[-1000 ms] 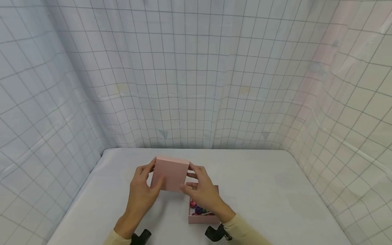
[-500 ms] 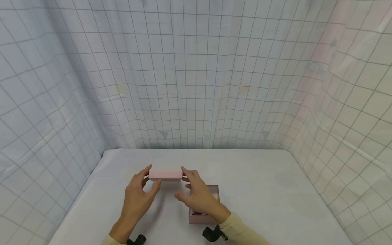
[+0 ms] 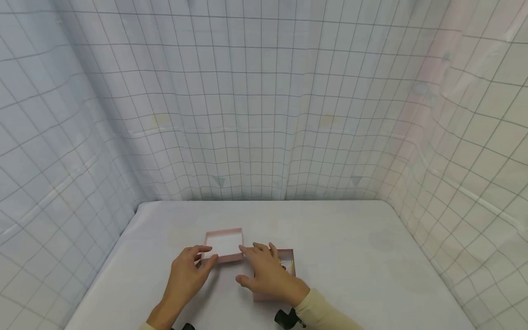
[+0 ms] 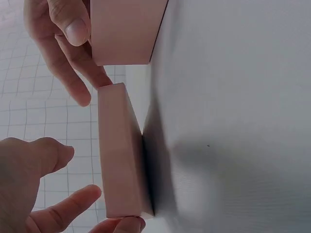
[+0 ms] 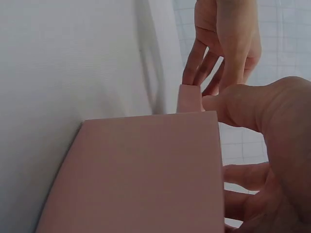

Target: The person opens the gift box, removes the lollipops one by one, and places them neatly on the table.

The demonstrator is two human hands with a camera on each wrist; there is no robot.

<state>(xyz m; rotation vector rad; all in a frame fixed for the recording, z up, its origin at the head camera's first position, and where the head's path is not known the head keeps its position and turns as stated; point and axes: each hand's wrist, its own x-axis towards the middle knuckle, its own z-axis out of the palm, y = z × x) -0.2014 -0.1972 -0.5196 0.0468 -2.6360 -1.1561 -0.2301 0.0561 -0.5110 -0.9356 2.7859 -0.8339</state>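
A shallow pink box lid lies tilted close over the table, its white inside facing up. My left hand holds it at its left end, fingertips against the end wall in the left wrist view, where the lid shows its side. My right hand spreads above the pink box, one fingertip reaching the lid's near right corner. That box stands open; its small contents, with yellow and brown bits showing, are mostly hidden under the right hand.
A white-covered table carries both box parts. White grid-patterned curtains hang behind it and on both sides. Black wrist mounts sit below the hands.
The lid has turned over from its closed outer face, through edge-on, to its open inside facing up, and has come down. The right hand has loosened from it and moved over the box.
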